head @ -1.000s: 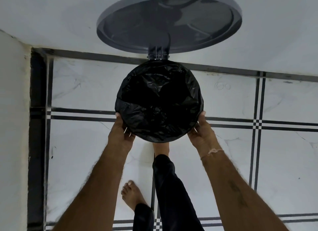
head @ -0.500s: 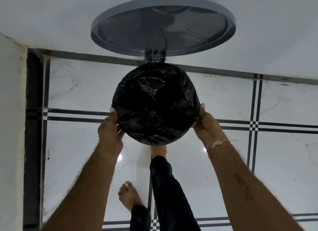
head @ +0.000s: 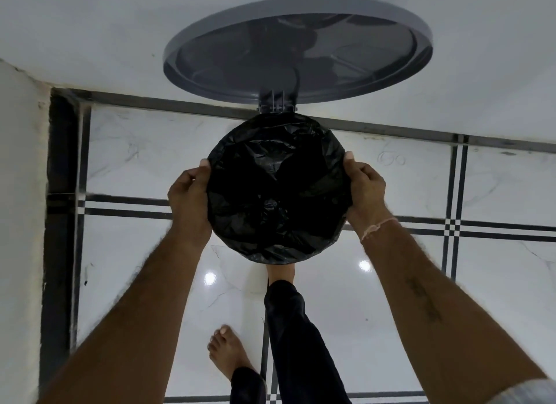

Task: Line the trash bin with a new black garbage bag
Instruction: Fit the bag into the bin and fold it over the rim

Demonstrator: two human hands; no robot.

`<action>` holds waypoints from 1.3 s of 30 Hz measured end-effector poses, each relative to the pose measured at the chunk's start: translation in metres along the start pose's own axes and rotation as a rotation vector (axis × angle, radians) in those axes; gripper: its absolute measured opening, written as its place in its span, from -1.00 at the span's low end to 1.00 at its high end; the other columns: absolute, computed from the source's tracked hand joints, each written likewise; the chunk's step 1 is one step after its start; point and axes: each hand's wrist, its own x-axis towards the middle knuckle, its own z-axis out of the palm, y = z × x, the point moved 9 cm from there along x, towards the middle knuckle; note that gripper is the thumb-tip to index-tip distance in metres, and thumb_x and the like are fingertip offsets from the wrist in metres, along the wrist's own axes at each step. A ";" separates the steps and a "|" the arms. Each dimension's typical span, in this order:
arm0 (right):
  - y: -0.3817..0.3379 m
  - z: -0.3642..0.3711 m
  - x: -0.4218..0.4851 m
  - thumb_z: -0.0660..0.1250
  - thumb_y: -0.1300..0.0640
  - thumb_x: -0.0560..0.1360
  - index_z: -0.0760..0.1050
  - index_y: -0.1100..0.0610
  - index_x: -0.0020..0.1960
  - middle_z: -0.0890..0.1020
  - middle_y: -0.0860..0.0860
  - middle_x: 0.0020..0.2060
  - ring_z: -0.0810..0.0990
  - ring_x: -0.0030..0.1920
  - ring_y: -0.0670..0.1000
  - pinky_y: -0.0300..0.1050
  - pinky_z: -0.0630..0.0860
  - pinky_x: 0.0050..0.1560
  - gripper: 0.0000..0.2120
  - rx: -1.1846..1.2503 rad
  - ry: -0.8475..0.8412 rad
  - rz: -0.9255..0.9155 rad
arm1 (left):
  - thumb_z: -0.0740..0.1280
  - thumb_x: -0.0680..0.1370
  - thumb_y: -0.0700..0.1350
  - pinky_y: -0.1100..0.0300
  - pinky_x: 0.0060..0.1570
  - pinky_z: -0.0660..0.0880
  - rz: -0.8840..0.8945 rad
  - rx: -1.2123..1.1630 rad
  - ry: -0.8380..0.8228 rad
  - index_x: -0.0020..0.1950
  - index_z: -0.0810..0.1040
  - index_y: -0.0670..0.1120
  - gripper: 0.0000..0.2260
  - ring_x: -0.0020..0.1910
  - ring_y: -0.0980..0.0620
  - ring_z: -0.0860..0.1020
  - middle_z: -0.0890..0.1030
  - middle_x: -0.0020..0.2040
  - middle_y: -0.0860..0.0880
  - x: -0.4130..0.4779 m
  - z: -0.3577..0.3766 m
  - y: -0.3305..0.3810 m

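Bag: we see the black bag [head: 276,190] at centre frame, its mouth facing up at us, its depth running straight down into the bin [head: 276,108].
Lid: the grey lid [head: 298,51] stands open at the top of the frame, hinged at the bin's far edge, against the white wall [head: 90,27].
Left hand [head: 189,193]: fingers curled on the bag's left edge, thumb on top.
Right hand [head: 365,187]: gripping the right edge the same way.
Room: open tiled floor [head: 481,283] on both sides; one bare foot [head: 281,272] reaches under the near rim.
Change: both hands have slid from the lower rim up to its mid-sides.
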 end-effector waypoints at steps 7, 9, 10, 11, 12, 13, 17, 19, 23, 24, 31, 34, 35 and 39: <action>-0.007 0.009 0.030 0.45 -0.08 0.57 0.67 0.19 0.14 0.72 0.04 -0.01 0.69 -0.05 0.03 -0.11 0.65 -0.20 -0.65 -0.212 -0.065 0.217 | 0.38 0.60 0.14 -0.05 0.02 0.59 -0.215 0.145 -0.064 -0.01 0.68 -0.06 -0.72 0.06 -0.12 0.64 0.70 -0.03 -0.03 0.024 0.004 -0.001; -0.015 0.010 0.029 0.40 -0.10 0.60 0.64 0.19 0.19 0.68 0.05 0.03 0.64 -0.02 0.02 -0.14 0.56 -0.26 -0.63 -0.237 -0.081 0.174 | 0.34 0.60 0.22 -0.04 0.07 0.58 -0.219 0.153 -0.082 0.03 0.67 -0.05 -0.66 0.04 -0.09 0.64 0.69 -0.02 -0.01 0.022 0.010 0.004; -0.021 0.014 0.030 0.39 -0.12 0.61 0.65 0.19 0.18 0.69 0.04 0.00 0.66 -0.04 0.01 -0.16 0.57 -0.27 -0.62 -0.232 -0.106 0.145 | 0.34 0.59 0.25 -0.01 0.05 0.58 -0.202 0.160 -0.091 0.00 0.66 -0.05 -0.63 0.00 -0.06 0.64 0.69 -0.05 0.01 0.024 0.014 0.010; -0.026 0.020 0.030 0.40 -0.13 0.60 0.66 0.21 0.16 0.73 0.03 -0.04 0.71 -0.07 0.00 -0.17 0.62 -0.27 -0.60 -0.219 -0.138 0.115 | 0.35 0.58 0.26 0.00 0.04 0.59 -0.173 0.175 -0.107 -0.03 0.65 -0.08 -0.61 -0.04 -0.04 0.64 0.68 -0.10 0.00 0.026 0.019 0.016; -0.031 0.028 0.029 0.43 -0.12 0.58 0.67 0.24 0.14 0.76 0.05 -0.06 0.76 -0.08 0.02 -0.15 0.68 -0.23 -0.59 -0.210 -0.168 0.087 | 0.39 0.56 0.23 0.01 0.04 0.60 -0.133 0.192 -0.130 -0.07 0.63 -0.14 -0.59 -0.07 -0.03 0.64 0.67 -0.15 -0.02 0.030 0.024 0.024; -0.036 0.035 0.030 0.46 -0.09 0.56 0.68 0.29 0.13 0.78 0.09 -0.04 0.78 -0.06 0.05 -0.10 0.72 -0.15 -0.57 -0.216 -0.188 0.058 | 0.44 0.55 0.19 0.01 0.07 0.60 -0.098 0.207 -0.153 -0.10 0.63 -0.18 -0.59 -0.08 -0.04 0.64 0.66 -0.17 -0.05 0.036 0.029 0.029; -0.045 0.054 0.045 0.51 -0.01 0.53 0.67 0.31 0.10 0.75 0.13 -0.11 0.75 -0.26 0.00 -0.15 0.71 -0.23 -0.63 -0.325 -0.209 0.042 | 0.53 0.49 0.12 0.01 0.19 0.60 -0.189 0.246 -0.155 -0.09 0.73 -0.06 -0.75 0.05 -0.08 0.70 0.76 -0.05 -0.04 0.053 0.040 0.029; -0.037 0.056 0.062 0.53 -0.06 0.51 0.69 0.31 0.07 0.76 0.13 -0.08 0.77 -0.16 0.04 -0.11 0.72 -0.15 -0.59 -0.392 -0.193 0.091 | 0.53 0.49 0.12 0.01 0.25 0.58 -0.231 0.282 -0.133 0.03 0.72 -0.07 -0.71 0.12 -0.10 0.67 0.74 0.06 -0.07 0.060 0.042 0.024; -0.017 0.045 0.081 0.49 0.03 0.56 0.63 0.24 -0.12 0.72 0.09 -0.14 0.68 -0.17 0.06 -0.06 0.67 -0.05 -0.74 -0.412 -0.175 0.198 | 0.46 0.57 0.08 0.15 0.03 0.60 -0.165 0.271 -0.114 0.17 0.68 -0.13 -0.68 0.15 -0.07 0.67 0.71 0.08 -0.07 0.063 0.037 0.023; -0.019 0.041 0.080 0.45 0.02 0.58 0.62 0.22 -0.14 0.68 0.06 -0.21 0.64 -0.20 0.04 -0.09 0.63 -0.11 -0.73 -0.426 -0.150 0.172 | 0.38 0.62 0.10 0.18 -0.04 0.58 -0.088 0.259 -0.119 0.19 0.67 -0.13 -0.68 0.13 -0.03 0.67 0.70 0.10 -0.10 0.060 0.035 0.028; -0.077 0.070 -0.088 0.29 -0.07 0.63 0.59 0.02 0.24 0.62 -0.02 0.15 0.53 0.19 0.09 -0.03 0.47 0.15 -0.73 -0.862 -0.148 -1.076 | 0.13 0.72 0.08 0.45 0.20 0.38 0.555 0.626 -0.151 0.52 0.47 0.08 -0.61 0.28 0.13 0.46 0.41 0.31 -0.02 0.007 0.019 0.031; -0.017 0.125 -0.094 0.16 -0.27 0.60 0.54 -0.14 0.39 0.58 -0.09 0.30 0.46 0.33 0.09 0.08 0.39 0.24 -0.55 -1.270 -0.406 -1.035 | 0.09 0.74 0.06 0.31 0.07 0.42 0.573 0.704 -0.085 0.56 0.40 0.12 -0.61 0.15 0.17 0.47 0.43 0.29 -0.04 0.007 0.023 0.023; 0.001 0.135 -0.080 0.11 -0.31 0.60 0.49 -0.18 0.42 0.55 -0.10 0.35 0.43 0.37 0.10 0.14 0.37 0.29 -0.52 -1.374 -0.422 -0.954 | 0.08 0.74 0.06 0.26 0.05 0.42 0.573 0.718 -0.052 0.56 0.39 0.14 -0.62 0.11 0.19 0.46 0.44 0.28 -0.04 0.008 0.023 0.022; 0.048 0.146 -0.020 0.07 -0.32 0.64 0.40 -0.19 0.50 0.41 -0.03 0.50 0.31 0.49 0.21 0.34 0.20 0.47 -0.50 -1.537 -0.423 -0.662 | 0.05 0.75 0.06 0.54 -0.03 0.31 0.590 0.708 -0.005 0.55 0.40 0.14 -0.62 0.03 0.28 0.42 0.48 0.21 0.00 0.008 0.025 0.018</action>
